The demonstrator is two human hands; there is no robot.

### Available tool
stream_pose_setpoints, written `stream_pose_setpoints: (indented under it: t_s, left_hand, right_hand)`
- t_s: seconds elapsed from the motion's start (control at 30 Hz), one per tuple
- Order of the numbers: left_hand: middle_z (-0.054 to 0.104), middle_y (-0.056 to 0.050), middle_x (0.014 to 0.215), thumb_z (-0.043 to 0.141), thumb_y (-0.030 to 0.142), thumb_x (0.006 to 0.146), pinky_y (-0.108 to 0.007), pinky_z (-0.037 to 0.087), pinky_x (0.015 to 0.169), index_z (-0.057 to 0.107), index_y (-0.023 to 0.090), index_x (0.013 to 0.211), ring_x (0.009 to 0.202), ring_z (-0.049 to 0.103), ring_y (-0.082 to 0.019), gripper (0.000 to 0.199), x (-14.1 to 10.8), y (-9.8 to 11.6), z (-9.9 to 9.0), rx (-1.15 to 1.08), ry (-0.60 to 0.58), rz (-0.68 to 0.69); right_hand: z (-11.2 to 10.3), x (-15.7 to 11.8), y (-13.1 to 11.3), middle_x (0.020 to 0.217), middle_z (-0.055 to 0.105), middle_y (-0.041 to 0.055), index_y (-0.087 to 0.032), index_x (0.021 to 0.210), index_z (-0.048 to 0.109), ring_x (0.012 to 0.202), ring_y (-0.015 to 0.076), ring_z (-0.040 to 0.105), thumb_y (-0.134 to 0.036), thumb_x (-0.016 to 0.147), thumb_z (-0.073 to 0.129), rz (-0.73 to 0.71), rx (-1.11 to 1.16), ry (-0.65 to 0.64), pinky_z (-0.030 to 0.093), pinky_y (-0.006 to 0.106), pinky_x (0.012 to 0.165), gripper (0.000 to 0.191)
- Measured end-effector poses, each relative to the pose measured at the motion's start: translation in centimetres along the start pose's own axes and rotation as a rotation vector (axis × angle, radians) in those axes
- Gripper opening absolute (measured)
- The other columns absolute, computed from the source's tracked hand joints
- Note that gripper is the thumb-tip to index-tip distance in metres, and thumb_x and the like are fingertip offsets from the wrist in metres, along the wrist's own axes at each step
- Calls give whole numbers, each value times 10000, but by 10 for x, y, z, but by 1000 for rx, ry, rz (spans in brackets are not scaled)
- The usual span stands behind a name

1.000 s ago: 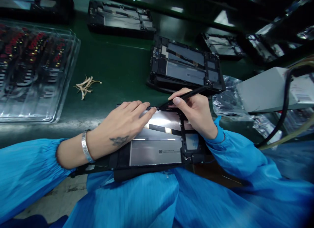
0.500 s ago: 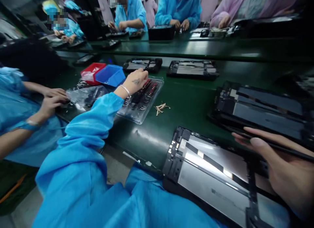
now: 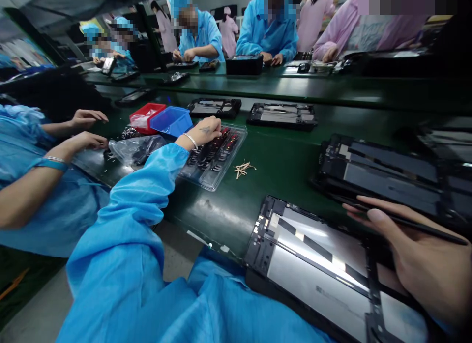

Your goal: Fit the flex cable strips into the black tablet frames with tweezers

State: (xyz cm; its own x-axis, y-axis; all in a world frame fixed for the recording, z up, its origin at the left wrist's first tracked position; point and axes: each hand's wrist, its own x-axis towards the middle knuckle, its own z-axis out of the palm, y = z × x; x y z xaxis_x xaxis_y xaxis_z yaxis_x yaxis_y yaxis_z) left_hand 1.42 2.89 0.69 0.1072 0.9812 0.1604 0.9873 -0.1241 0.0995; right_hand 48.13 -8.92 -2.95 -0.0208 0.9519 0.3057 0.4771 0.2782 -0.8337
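Observation:
My left hand (image 3: 205, 130) reaches over a clear plastic tray (image 3: 211, 181) that holds rows of small dark parts (image 3: 217, 149) with red bits. Its fingertips are pinched together among the parts; whatever is between them is too small to make out. In my right hand (image 3: 420, 249) lie slim black tweezers (image 3: 413, 217), gripped between thumb and fingers and pointing left. Below them, an opened tablet (image 3: 313, 264) with bare silver batteries and a black ribbon cable rests at the table's near edge, partly covered by my right hand.
Behind my right hand lie more opened tablets (image 3: 391, 171); two others (image 3: 282, 115) sit farther back. Thin pale sticks (image 3: 243, 170) lie beside the tray. Red (image 3: 147, 118) and blue (image 3: 171, 119) bins stand behind it. A co-worker's hands (image 3: 83, 136) are close on the left, by a plastic bag (image 3: 136, 149).
My view has tilted up slightly. My left hand stays over the tray, fingers still pinched, and my right hand keeps the tweezers. The co-worker's hands on the left have moved apart.

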Motion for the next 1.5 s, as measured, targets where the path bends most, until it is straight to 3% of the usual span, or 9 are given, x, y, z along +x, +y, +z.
stream_pose_setpoints:
  t_s: [0.2, 0.3, 0.37, 0.47, 0.57, 0.63, 0.93, 1.17, 1.5]
  left_hand:
    - [681, -56, 884, 603, 150, 864, -260, 417, 749, 635, 129, 1019, 805, 579, -166, 160, -29, 22, -37, -47, -29, -2]
    - [683, -64, 911, 580, 180, 910, -288, 442, 773, 663, 140, 991, 842, 609, -184, 123, -56, 69, -61, 21, 77, 108]
    - [683, -78, 1000, 539, 212, 969, -327, 476, 803, 666, 157, 1051, 925, 631, -214, 160, -77, 114, -68, 115, 234, 285]
    - [690, -82, 965, 426, 194, 1032, -343, 517, 746, 689, 169, 1016, 899, 657, -216, 264, -110, 177, -60, 273, 460, 668]
    - [708, -97, 969, 555, 182, 993, -330, 566, 788, 710, 116, 1036, 972, 690, -225, 174, -128, 209, -37, 289, 668, 1143]
    - [714, -107, 995, 621, 169, 961, -327, 588, 844, 714, 84, 1051, 1019, 703, -237, 154, -129, 216, -23, 246, 723, 1270]
    - [730, -86, 951, 621, 175, 967, -304, 611, 838, 696, 81, 1043, 969, 723, -217, 143, -122, 219, -8, 91, 625, 1280]
    - [688, -71, 897, 505, 180, 1022, -290, 520, 661, 624, 138, 1012, 770, 631, -168, 127, -118, 212, -14, 129, 537, 778]
    - [618, -39, 815, 476, 103, 1000, -287, 479, 663, 633, 137, 901, 729, 572, -168, 189, -126, 218, -19, 154, 421, 785]
  right_hand:
    - [-6, 1, -17, 1228, 714, 70, -430, 1004, 788, 1219, 322, 644, -545, 924, 599, -98, -34, -170, 500, 529, 1057, 234]
    - [6, -1, -37, 961, 741, 87, -301, 857, 775, 1001, 277, 704, -492, 935, 615, -90, 152, -250, 560, 469, 915, 261]
    - [21, -2, -50, 715, 650, 28, -245, 913, 735, 691, 191, 645, -492, 929, 630, 117, 437, -389, 565, 381, 696, 269]
    - [43, -2, -62, 763, 602, 10, -174, 937, 702, 588, 101, 492, -507, 928, 628, 366, 776, -654, 462, 272, 558, 342]
    - [53, -3, -64, 730, 544, -14, -156, 787, 650, 606, 80, 442, -488, 860, 724, 435, 903, -645, 404, 234, 561, 348]
    - [52, -5, -64, 687, 508, -33, -160, 782, 650, 607, 78, 429, -449, 813, 780, 453, 904, -573, 379, 222, 556, 319]
    - [48, -4, -59, 634, 541, -43, -155, 792, 680, 582, 73, 454, -404, 745, 831, 353, 769, -445, 358, 214, 538, 295]
    - [45, -3, -59, 744, 690, 0, -177, 856, 741, 662, 124, 582, -311, 873, 694, -71, 319, -327, 435, 259, 609, 143]
    - [42, -6, -58, 866, 740, 10, -183, 931, 730, 749, 125, 644, -176, 933, 610, -384, 87, -306, 468, 260, 688, 121]
